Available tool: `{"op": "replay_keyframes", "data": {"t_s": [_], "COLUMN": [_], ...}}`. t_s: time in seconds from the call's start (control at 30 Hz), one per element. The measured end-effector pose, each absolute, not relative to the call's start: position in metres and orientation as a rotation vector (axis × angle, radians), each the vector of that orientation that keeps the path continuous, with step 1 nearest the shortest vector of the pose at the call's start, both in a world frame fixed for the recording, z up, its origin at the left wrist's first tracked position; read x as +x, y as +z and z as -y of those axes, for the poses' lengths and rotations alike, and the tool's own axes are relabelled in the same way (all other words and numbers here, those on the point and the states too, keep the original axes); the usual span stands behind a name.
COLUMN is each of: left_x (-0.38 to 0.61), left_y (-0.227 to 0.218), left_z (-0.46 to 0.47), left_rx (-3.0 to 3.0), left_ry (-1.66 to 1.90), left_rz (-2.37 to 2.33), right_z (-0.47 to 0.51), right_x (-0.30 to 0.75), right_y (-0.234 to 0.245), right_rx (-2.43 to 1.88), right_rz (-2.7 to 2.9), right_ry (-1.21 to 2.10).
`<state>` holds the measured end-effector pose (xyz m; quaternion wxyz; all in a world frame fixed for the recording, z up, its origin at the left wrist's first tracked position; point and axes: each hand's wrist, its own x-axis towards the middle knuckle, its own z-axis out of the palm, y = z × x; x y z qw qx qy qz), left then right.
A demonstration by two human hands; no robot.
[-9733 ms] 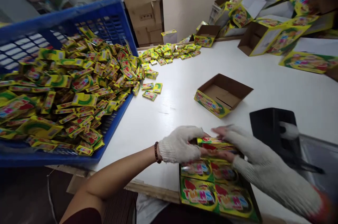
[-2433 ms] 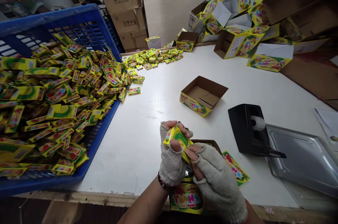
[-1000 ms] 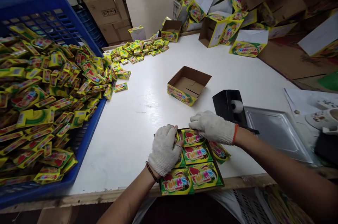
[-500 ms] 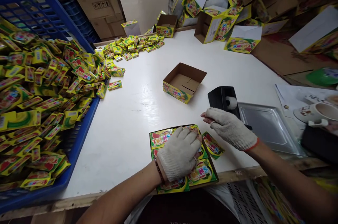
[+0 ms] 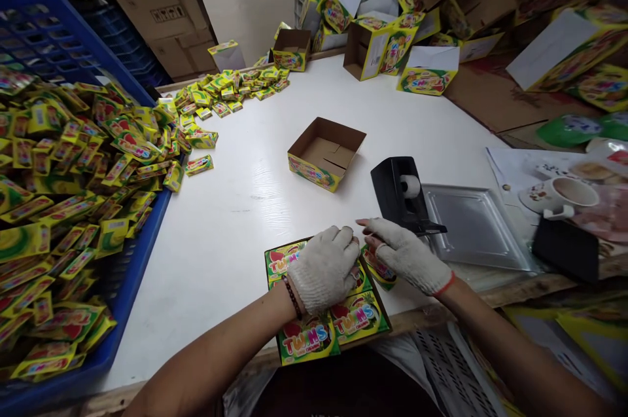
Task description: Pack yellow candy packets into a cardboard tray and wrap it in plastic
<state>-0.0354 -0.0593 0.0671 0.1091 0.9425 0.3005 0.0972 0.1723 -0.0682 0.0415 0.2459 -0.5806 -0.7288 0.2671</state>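
My left hand (image 5: 324,270), in a white knit glove, lies flat on a shallow display box (image 5: 328,332) packed with yellow-green Twins packets. The hand's fingers point up the table and hold nothing. My right hand (image 5: 405,253), also gloved, is just above the box's far right corner, fingers reaching left. A loose Twins packet (image 5: 379,268) lies tilted at that corner, partly under my right hand. The packets beneath my left hand are hidden.
A blue plastic crate (image 5: 135,266) heaped with packets stands at the left. Further up the white table (image 5: 220,253) are a printed open carton (image 5: 326,152) and a packet pile (image 5: 226,86). A black tape dispenser (image 5: 397,191) and metal tray (image 5: 473,227) sit right.
Both hands have come down from holding a packet up to lying over the box. My right hand has slid left toward my left hand. The whole view has drifted left.
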Motion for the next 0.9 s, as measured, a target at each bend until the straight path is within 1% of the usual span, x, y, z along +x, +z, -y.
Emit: {"op": "replay_keyframes", "data": {"t_s": [0.1, 0.23, 0.47, 0.53, 0.6, 0.73, 0.83, 0.9], "left_x": [-0.035, -0.036, -0.035, -0.036, -0.037, -0.04, -0.051, -0.064], "left_y": [0.067, 0.064, 0.052, 0.052, 0.053, 0.052, 0.05, 0.05], "left_z": [0.059, 0.064, 0.074, 0.08, 0.087, 0.091, 0.084, 0.079], "left_rx": [2.718, 2.707, 2.722, 2.727, 2.746, 2.718, 2.583, 2.448], "left_ry": [0.292, 0.256, 0.107, 0.128, 0.142, 0.178, 0.349, 0.573], "left_rz": [-0.908, -0.948, -1.035, -1.017, -0.978, -0.917, -0.811, -0.793], "right_z": [0.056, 0.051, 0.06, 0.064, 0.069, 0.082, 0.092, 0.096], "right_x": [0.158, 0.156, 0.161, 0.166, 0.172, 0.17, 0.164, 0.165], "right_y": [0.046, 0.048, 0.034, 0.032, 0.035, 0.043, 0.038, 0.033], "right_rx": [-1.445, -1.437, -1.405, -1.517, -1.75, -2.31, -2.426, -2.412], "right_rz": [2.108, 2.156, 2.082, 2.004, 1.966, 2.185, 2.31, 2.266], "right_ry": [0.834, 0.897, 0.861, 0.814, 0.791, 0.677, 0.513, 0.548]}}
